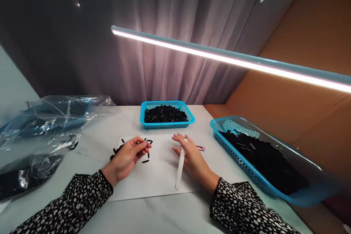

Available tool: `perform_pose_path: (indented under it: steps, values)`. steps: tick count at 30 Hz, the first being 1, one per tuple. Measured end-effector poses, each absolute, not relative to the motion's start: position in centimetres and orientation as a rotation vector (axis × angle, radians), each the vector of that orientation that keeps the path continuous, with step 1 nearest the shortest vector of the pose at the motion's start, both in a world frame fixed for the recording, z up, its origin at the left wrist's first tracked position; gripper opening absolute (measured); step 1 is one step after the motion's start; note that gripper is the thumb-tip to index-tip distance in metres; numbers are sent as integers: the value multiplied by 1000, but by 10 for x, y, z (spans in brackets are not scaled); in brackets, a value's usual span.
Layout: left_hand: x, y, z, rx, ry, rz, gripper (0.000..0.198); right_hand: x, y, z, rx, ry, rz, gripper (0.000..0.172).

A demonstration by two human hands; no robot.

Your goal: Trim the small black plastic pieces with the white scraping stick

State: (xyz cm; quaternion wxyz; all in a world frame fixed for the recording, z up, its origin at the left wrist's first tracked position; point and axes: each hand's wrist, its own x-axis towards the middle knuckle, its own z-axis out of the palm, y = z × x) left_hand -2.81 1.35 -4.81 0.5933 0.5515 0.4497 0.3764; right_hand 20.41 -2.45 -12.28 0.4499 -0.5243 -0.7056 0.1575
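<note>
My left hand [128, 156] rests on a white sheet [156, 175], fingers curled over a scatter of small black pieces [145, 161]; it seems to pinch one, but I cannot make it out. My right hand [192, 157] lies on the sheet with fingers spread. A long white strip [180, 170] runs from between its fingers back toward me. A small pink item [201, 148] lies just beyond the right hand.
A blue basket [167, 115] heaped with black pieces stands behind the sheet. A larger blue basket [263, 157] of black pieces sits at the right. Crumpled clear plastic bags [41, 131] cover the left side. A lit lamp bar [233, 60] crosses overhead.
</note>
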Motion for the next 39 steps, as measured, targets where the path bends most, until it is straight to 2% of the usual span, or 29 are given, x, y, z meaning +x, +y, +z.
perform_pose_path:
  steps: [3,9,15,24,29,33,39]
  values:
    - [-8,3,-45,1202,967,755,37,200,-11,-103,-1139,-1746,337,21]
    - [10,12,-36,1173,908,709,40,176,-3,-85,-897,-1623,417,17]
    - [8,14,-33,1190,875,644,35,185,-7,-81,-878,-1496,529,12]
    - [9,7,-26,1251,897,707,38,184,-16,-75,-944,-1402,648,23]
    - [6,6,-26,1357,933,753,34,188,-13,-74,-969,-1298,736,40]
    - [6,7,-29,1382,950,769,33,191,-11,-75,-943,-1289,803,29]
    - [6,9,-28,1333,952,769,34,192,-12,-71,-882,-1449,634,18]
